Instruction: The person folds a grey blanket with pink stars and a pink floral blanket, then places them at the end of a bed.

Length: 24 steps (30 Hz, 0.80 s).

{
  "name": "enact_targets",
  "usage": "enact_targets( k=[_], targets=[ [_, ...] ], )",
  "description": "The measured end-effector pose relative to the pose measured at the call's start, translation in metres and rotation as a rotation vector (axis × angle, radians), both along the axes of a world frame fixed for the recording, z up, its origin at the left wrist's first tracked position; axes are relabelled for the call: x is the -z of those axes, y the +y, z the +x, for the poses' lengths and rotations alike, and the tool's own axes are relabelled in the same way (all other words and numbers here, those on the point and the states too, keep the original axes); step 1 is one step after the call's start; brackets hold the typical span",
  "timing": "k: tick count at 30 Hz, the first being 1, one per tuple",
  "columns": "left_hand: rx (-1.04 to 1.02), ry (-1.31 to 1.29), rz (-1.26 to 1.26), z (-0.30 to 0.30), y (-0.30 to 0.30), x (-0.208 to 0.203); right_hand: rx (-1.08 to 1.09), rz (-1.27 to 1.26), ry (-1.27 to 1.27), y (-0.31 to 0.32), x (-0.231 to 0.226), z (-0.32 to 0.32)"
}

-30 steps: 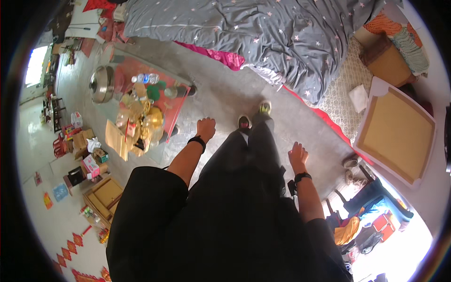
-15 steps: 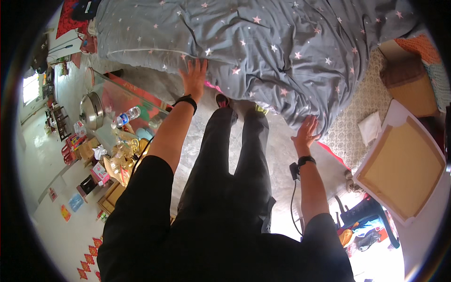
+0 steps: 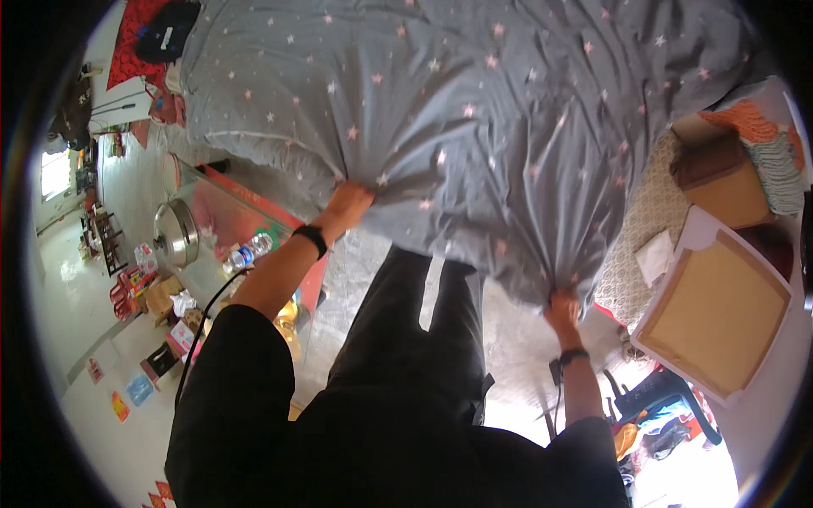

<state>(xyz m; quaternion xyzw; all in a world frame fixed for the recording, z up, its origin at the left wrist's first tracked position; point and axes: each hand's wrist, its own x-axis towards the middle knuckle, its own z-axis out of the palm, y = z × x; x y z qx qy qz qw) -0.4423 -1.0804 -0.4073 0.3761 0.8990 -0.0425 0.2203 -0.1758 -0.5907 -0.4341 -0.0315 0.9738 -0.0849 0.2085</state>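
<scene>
A grey duvet (image 3: 406,110) printed with white and pink stars spreads over the bed at the top of the view. My left hand (image 3: 350,203) is closed on its near edge, left of the middle. Further right, my right hand (image 3: 563,310) grips the duvet's near corner area. Folds fan out from both fists, and the cloth between them hangs toward my legs. The fingers are partly hidden in the bunched cloth.
At left stands a glass-topped table holding a metal pot (image 3: 176,234) and a plastic bottle (image 3: 247,252). On the right are a patterned mattress side (image 3: 656,220), a white-edged tan panel (image 3: 713,315) and a dark chair (image 3: 665,396) with clothes.
Both hands, spread on the duvet before, have closed on its edge. They have drawn it toward me, so it now covers my feet from view and shows sharp pull folds.
</scene>
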Motion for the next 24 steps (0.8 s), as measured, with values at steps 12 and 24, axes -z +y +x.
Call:
enact_targets(
  k=[12, 24],
  targets=[
    [-0.253, -0.749, -0.01, 0.04, -0.066, -0.027, 0.539, -0.128, -0.381, -0.017, -0.073, 0.056],
    [-0.256, -0.525, 0.296, -0.05, 0.046, -0.059, 0.45, -0.178, 0.383, 0.116, -0.143, -0.234]
  ],
)
